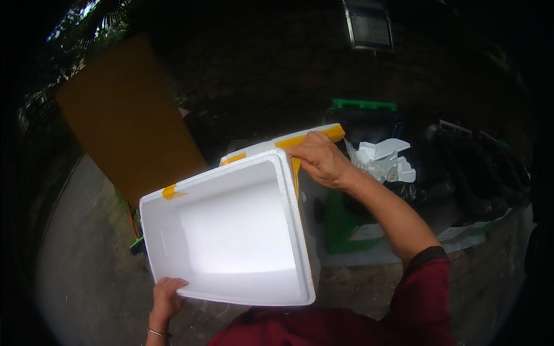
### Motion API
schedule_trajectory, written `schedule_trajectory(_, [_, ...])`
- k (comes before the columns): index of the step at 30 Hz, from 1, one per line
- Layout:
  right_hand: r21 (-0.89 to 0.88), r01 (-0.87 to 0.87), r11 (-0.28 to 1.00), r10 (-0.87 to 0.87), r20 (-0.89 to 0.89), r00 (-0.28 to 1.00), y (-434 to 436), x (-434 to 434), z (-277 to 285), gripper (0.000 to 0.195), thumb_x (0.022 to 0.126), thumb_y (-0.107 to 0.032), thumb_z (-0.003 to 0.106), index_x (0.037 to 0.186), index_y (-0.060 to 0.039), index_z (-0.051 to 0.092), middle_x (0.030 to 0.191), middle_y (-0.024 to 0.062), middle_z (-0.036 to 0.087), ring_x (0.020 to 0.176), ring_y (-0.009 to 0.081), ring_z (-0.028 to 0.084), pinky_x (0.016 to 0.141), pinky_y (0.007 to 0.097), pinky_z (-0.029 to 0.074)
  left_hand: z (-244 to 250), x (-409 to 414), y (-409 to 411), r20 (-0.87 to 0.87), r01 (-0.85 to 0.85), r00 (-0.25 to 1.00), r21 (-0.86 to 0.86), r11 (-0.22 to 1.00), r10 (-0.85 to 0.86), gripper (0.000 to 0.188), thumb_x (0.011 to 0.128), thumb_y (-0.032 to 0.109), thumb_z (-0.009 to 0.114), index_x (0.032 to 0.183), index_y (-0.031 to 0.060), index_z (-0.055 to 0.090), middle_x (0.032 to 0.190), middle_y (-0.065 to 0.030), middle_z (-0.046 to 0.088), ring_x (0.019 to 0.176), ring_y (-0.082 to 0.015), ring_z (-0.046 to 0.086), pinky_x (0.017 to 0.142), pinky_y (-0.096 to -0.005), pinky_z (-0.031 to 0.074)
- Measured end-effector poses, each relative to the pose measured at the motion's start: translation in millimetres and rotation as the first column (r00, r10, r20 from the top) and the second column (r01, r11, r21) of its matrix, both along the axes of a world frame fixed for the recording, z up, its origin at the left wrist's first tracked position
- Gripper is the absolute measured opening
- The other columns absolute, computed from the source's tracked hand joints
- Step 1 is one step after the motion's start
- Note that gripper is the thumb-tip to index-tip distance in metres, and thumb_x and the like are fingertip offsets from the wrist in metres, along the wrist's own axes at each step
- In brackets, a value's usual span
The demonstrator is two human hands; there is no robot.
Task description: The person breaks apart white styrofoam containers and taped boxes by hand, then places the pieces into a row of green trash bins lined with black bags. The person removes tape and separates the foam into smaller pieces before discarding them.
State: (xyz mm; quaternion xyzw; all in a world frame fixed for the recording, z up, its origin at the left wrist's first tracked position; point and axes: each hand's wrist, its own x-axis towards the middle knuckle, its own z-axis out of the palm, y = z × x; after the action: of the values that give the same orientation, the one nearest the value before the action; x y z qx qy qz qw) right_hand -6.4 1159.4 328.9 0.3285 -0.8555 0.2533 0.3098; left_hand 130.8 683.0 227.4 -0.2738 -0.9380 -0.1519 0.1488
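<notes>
A white polystyrene foam box (242, 233) is tilted up before me, its open side and bare white interior facing me. My left hand (168, 296) grips the rim at the lower left corner, thumb over the edge. At the upper right corner, my right hand (321, 161) has its fingers closed around the edge and the yellow tape (297, 171) there. Behind the top rim shows a second white foam piece (255, 148), a lid or another box, also taped in yellow. The right fingertips are partly hidden, so their exact hold is unclear.
Right of the box stands a green wheeled bin (342, 233) with white foam scraps (385, 158) and black plastic bags (471, 173) about it. A large brown board (130, 116) rises at left, near a broom head (137, 245). A framed sign (370, 26) hangs at the back.
</notes>
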Motion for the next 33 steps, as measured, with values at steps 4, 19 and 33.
schedule_trajectory(4, [-0.086,0.099,0.991,-0.088,0.124,0.988,11.4,17.9,7.2,0.015,0.082,-0.006,0.056,0.094,-0.0025,0.064,0.078,0.0047,0.061,0.078,0.0186,0.051,0.072,0.0308,0.042,-13.7,1.6,-31.0,0.518,-0.395,0.847,0.467,0.791,0.117,0.036,0.069,0.01,0.077,0.099,0.0004,0.061,0.083,-0.0044,0.064,0.08,-0.0127,0.057,0.071,-0.0286,0.047])
schedule_trajectory(19, [0.014,0.207,0.978,-0.187,0.496,0.848,-45.9,152.4,-37.0,0.008,0.083,-0.005,0.057,0.088,0.0009,0.06,0.07,0.0075,0.058,0.064,0.0178,0.051,0.058,0.0282,0.041,-60.3,-199.1,-71.0,0.413,-0.368,0.908,0.865,-0.342,0.067,0.023,0.081,0.003,0.061,0.101,-0.0038,0.054,0.091,-0.0099,0.061,0.079,-0.0214,0.061,0.07,-0.0317,0.051])
schedule_trajectory(33, [-0.45,0.703,0.55,-0.393,0.604,0.694,33.5,289.4,-54.9,0.016,0.089,-0.013,0.056,0.097,0.0002,0.062,0.077,0.0006,0.056,0.069,0.0073,0.05,0.064,0.0204,0.041,-23.2,-163.3,34.9,-0.434,-0.168,0.501,0.8,-0.576,-0.749,0.037,0.083,0.026,0.058,0.108,-0.0021,0.057,0.106,-0.0169,0.063,0.095,-0.0271,0.062,0.086,-0.041,0.049])
